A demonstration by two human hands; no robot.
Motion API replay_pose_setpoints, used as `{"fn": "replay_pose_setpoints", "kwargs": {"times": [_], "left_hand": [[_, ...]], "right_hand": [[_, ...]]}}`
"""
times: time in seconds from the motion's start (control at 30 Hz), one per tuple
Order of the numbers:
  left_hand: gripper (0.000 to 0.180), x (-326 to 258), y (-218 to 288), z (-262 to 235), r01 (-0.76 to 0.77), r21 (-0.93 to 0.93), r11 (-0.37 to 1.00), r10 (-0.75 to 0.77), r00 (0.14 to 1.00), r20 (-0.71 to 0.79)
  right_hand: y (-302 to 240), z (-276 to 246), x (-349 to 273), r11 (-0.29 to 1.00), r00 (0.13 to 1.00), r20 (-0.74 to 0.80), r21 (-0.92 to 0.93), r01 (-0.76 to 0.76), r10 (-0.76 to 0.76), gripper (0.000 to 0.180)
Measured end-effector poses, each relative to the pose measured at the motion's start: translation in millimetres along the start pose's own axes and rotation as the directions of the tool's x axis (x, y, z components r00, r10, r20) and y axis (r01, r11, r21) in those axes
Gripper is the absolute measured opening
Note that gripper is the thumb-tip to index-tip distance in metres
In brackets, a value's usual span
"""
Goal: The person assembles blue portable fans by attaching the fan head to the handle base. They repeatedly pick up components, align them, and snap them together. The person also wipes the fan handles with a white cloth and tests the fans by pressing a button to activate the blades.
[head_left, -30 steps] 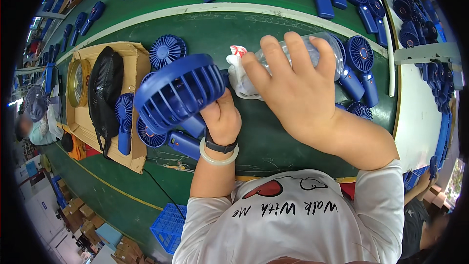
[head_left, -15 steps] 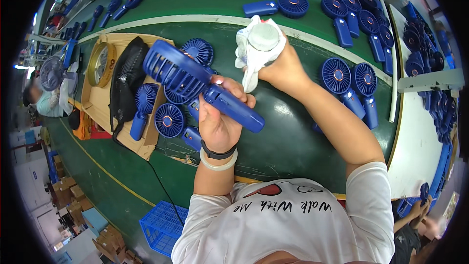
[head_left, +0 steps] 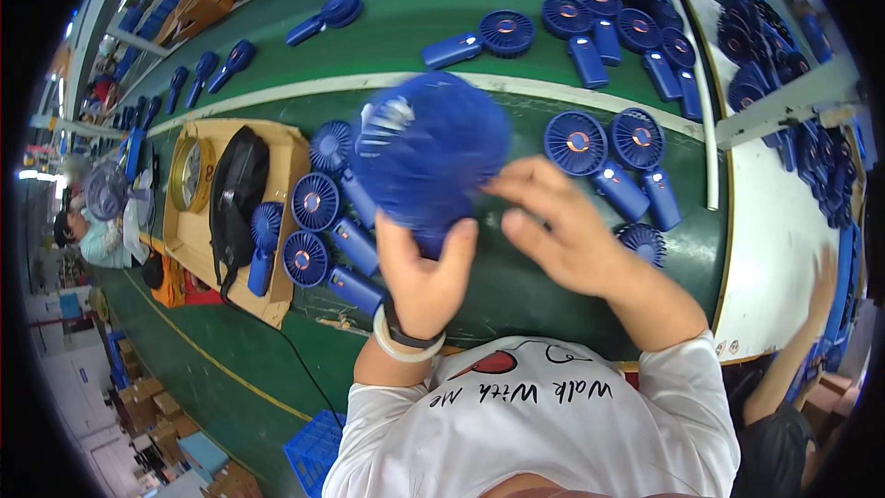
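My left hand (head_left: 426,267) grips a blue handheld fan (head_left: 431,143) by its handle, with the round head upward. The fan head is smeared by motion, so its grille is hard to make out. To its right, my right hand (head_left: 567,231) has its fingers apart and nothing in them, the fingertips close to the head's edge. Some white shows at the fan head's left side; I cannot tell what it is. Beside my left wrist lie several blue handheld fans, among them one fan (head_left: 306,259) nearest the front.
A cardboard tray (head_left: 293,152) at the left holds a black mesh pouch (head_left: 241,189) and a yellow tape roll (head_left: 189,175). More fans lie right, including one fan (head_left: 577,142), and along the green belt (head_left: 396,28). A white side table (head_left: 770,249) and a co-worker's arm (head_left: 797,341) are far right.
The white cloth with the round pale object has left my right hand, which came down toward the fan. My left hand turned the fan head upward. The view shifted.
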State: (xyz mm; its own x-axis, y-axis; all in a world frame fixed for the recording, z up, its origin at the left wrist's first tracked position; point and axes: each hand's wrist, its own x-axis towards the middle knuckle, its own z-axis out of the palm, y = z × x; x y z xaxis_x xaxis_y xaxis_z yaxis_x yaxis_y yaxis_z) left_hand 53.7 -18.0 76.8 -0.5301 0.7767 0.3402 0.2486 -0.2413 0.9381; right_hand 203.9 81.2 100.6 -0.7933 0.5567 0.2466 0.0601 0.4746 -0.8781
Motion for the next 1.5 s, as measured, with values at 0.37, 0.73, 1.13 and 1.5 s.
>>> {"fn": "replay_pose_setpoints", "kwargs": {"times": [0.37, 0.73, 1.13, 1.5], "left_hand": [[0.074, 17.5, 17.8, 100.9, -0.341, 0.261, 0.903, 0.083, 0.735, 0.673], [0.060, 125.6, -88.8, 135.1, -0.055, 0.399, 0.915, -0.043, 0.972, 0.233], [0.056, 201.5, -160.7, 131.9, -0.064, 0.947, 0.314, -0.360, 0.915, 0.182], [0.044, 75.5, -53.3, 116.1, 0.654, -0.509, 0.560, -0.278, 0.726, 0.629]], "right_hand": [[45.8, -39.3, -48.5, 0.647, 0.874, -0.199, 0.746, -0.157, 0.442, 0.040], [73.8, -97.8, -69.5, 0.581, 0.879, -0.193, 0.806, -0.112, 0.437, 0.050], [78.9, -91.4, -83.3, 0.619, 0.871, -0.273, 0.784, -0.044, 0.408, 0.047], [76.6, -79.5, -86.0, 0.598, 0.827, -0.329, 0.801, -0.011, 0.455, 0.043]]}}
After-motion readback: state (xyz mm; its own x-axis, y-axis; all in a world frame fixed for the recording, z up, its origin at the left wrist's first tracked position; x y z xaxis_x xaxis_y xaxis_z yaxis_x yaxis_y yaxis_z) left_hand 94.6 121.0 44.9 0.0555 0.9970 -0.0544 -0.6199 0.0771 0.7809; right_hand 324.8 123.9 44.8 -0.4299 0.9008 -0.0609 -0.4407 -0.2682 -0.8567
